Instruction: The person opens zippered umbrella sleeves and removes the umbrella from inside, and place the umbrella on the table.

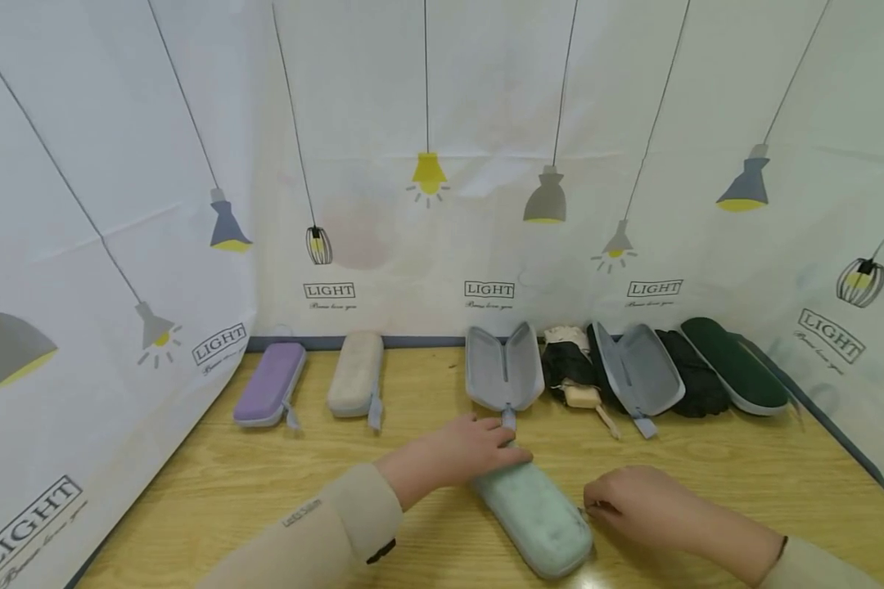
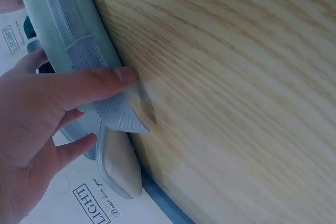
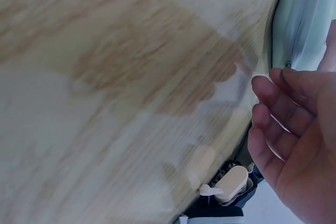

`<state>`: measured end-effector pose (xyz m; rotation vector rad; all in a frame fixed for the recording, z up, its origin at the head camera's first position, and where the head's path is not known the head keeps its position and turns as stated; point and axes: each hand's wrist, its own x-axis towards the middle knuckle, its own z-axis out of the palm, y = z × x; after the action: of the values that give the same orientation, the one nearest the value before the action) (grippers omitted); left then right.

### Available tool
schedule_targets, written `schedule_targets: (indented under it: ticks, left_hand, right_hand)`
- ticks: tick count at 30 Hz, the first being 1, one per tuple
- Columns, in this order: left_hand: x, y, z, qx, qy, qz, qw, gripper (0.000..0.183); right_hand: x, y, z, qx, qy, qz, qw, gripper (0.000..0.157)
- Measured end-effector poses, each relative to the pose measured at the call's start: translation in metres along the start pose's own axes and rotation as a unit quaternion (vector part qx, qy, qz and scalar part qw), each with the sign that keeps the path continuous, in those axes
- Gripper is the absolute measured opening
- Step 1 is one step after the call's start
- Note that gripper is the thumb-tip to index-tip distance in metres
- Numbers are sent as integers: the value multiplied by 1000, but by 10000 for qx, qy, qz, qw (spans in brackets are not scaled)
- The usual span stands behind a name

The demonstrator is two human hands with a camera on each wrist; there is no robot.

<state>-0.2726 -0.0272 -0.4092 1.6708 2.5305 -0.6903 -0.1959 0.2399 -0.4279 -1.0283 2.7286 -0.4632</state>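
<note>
A mint green zip case (image 1: 538, 515) lies slantwise on the wooden table, its lid closed over. My left hand (image 1: 466, 451) holds its far end, fingers over the top. In the left wrist view, the thumb (image 2: 105, 81) presses against the grey fabric tab (image 2: 113, 111) at that end. At the case's near right side, my right hand (image 1: 644, 501) pinches the small zipper pull (image 3: 286, 67) between thumb and forefinger. The zip line (image 3: 302, 19) runs along the side of the case in the right wrist view.
Along the back stand a purple case (image 1: 271, 383), a beige case (image 1: 357, 372), an open grey-lined case (image 1: 502, 372) and another open case (image 1: 644, 368). Between the open ones lies a black folded umbrella (image 1: 570, 364). Farther right are a black bundle (image 1: 692, 372) and a dark green case (image 1: 737, 360).
</note>
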Motion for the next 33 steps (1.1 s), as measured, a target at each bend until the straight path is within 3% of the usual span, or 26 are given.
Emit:
schedule_targets:
  ticks: [8, 15, 19, 25, 33]
  left_hand:
    - [-15, -8, 9, -934, -30, 17, 9956, 85]
    - [-26, -10, 11, -2201, -22, -53, 9755, 86]
    - [-30, -8, 12, -2267, 70, -107, 9739, 85]
    - [-31, -5, 17, -2298, 100, -532, 9717, 85]
    - [-35, -2, 19, -2241, 239, -904, 9701, 82]
  right_hand:
    - [4, 8, 0, -96, 85, 78, 9999, 15]
    - [3, 12, -1, -202, 195, 164, 9995, 10]
    - [3, 14, -1, -272, 210, 224, 9992, 10]
    - [0, 17, -1, -380, 256, 459, 9979, 13]
    - [-2, 14, -1, -612, 263, 464, 9967, 13]
